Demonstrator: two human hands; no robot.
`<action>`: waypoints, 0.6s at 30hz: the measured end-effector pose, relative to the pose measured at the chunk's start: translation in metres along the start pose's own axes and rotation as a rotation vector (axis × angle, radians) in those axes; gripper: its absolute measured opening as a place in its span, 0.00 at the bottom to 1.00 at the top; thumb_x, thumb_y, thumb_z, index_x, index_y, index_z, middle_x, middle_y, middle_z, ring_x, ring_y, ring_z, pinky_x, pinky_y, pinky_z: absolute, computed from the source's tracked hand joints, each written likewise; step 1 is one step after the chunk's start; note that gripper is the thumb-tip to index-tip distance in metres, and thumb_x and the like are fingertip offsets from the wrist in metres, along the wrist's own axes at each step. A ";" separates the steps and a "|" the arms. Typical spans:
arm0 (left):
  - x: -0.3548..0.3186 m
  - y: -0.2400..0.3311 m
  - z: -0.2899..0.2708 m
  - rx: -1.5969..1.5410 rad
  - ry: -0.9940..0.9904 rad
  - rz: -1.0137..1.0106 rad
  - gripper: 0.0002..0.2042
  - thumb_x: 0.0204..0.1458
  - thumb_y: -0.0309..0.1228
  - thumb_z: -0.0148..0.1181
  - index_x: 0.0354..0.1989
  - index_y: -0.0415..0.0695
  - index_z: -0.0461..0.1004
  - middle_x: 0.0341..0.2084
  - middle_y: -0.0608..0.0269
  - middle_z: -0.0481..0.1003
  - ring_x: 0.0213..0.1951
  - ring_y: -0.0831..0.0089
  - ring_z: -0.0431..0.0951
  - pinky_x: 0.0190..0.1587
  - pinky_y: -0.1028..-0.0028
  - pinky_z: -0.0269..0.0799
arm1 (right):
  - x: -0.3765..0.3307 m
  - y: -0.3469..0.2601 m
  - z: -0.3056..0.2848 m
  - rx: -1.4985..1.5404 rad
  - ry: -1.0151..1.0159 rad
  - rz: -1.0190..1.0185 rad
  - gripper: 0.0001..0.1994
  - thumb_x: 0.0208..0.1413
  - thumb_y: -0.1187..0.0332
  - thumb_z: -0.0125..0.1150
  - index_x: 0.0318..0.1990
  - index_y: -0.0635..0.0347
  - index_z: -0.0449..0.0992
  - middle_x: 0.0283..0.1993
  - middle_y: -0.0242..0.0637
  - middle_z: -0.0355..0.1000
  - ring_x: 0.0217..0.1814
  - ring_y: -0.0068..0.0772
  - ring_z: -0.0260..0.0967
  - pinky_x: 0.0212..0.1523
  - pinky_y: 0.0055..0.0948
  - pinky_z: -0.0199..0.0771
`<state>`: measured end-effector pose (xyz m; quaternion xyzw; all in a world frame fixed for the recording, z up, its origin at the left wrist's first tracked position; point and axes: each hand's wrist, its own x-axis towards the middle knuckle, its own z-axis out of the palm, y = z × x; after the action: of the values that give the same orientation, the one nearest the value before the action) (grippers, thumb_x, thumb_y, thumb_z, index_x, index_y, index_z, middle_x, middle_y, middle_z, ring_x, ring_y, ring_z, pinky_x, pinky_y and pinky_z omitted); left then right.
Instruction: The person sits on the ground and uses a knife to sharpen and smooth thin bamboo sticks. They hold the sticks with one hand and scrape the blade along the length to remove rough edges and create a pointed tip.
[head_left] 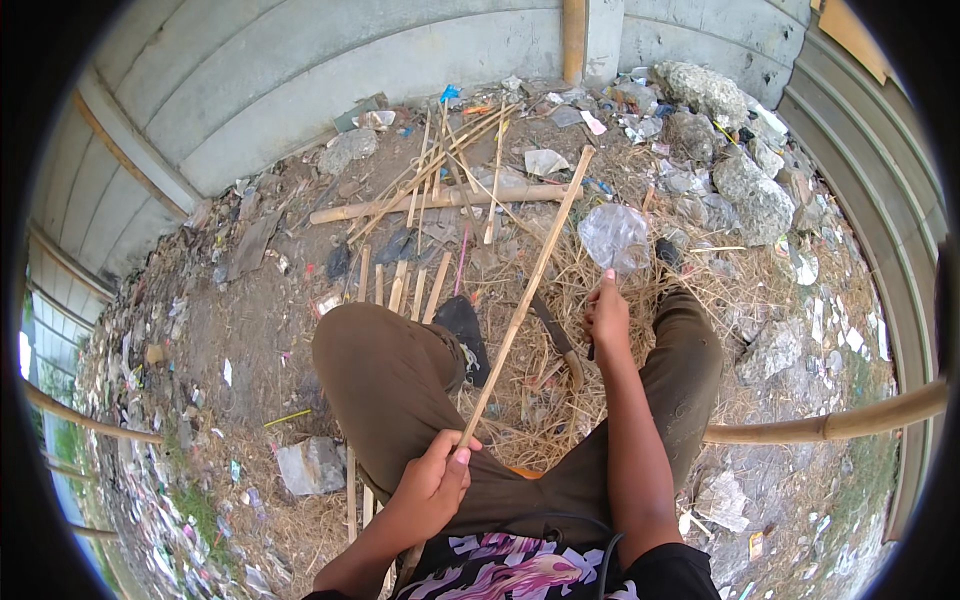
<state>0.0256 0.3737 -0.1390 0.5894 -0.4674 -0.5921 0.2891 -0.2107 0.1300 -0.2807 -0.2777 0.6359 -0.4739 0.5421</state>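
My left hand (435,485) is closed around the lower part of a long split bamboo strip (527,290). The strip slants up and away to the right, between my bent knees. My right hand (607,318) is closed over my right shin; a short dark end sticks out below its fingers, and the rest of that object is hidden. Just beyond this hand lies a crumpled clear plastic bag (612,238). A big knife with a dark blade and curved wooden handle (572,368) rests on bamboo shavings (520,400) between my legs.
A thick bamboo pole (340,213) lies across the ground ahead, with several thin bamboo strips (430,165) on it. Shorter strips (437,285) are beside my left knee. Rubble chunks (752,195) and litter border the grey concrete wall (400,70). Another bamboo pole (830,428) extends at right.
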 end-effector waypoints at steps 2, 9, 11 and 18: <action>0.014 0.000 0.000 -0.196 -0.020 -0.015 0.11 0.73 0.37 0.40 0.47 0.43 0.64 0.22 0.72 0.59 0.20 0.85 0.58 0.22 0.81 0.59 | -0.020 -0.012 0.015 -0.004 -0.124 -0.317 0.29 0.69 0.39 0.42 0.29 0.56 0.66 0.16 0.24 0.53 0.14 0.19 0.48 0.16 0.25 0.47; 0.057 0.027 0.007 -0.416 -0.146 -0.108 0.13 0.73 0.40 0.40 0.37 0.46 0.61 0.23 0.71 0.58 0.23 0.84 0.58 0.24 0.80 0.58 | -0.068 -0.064 0.003 0.226 -0.579 -0.100 0.22 0.71 0.46 0.47 0.36 0.56 0.69 0.17 0.22 0.50 0.14 0.16 0.47 0.17 0.22 0.47; 0.066 0.018 0.009 -0.394 -0.221 -0.085 0.12 0.73 0.40 0.41 0.40 0.44 0.63 0.23 0.71 0.60 0.24 0.83 0.60 0.25 0.80 0.61 | -0.068 -0.066 0.003 0.302 -0.566 -0.139 0.15 0.68 0.52 0.56 0.37 0.54 0.70 0.17 0.21 0.51 0.14 0.15 0.47 0.17 0.22 0.47; 0.080 0.040 0.016 0.056 -0.019 0.194 0.20 0.69 0.37 0.50 0.61 0.33 0.62 0.35 0.62 0.74 0.36 0.76 0.76 0.39 0.75 0.74 | -0.073 -0.063 0.007 0.256 -0.608 -0.225 0.12 0.67 0.61 0.60 0.34 0.55 0.70 0.18 0.20 0.57 0.15 0.14 0.50 0.17 0.21 0.47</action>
<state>-0.0088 0.2894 -0.1398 0.5435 -0.5415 -0.5536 0.3239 -0.1951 0.1661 -0.1921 -0.4044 0.3462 -0.5023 0.6814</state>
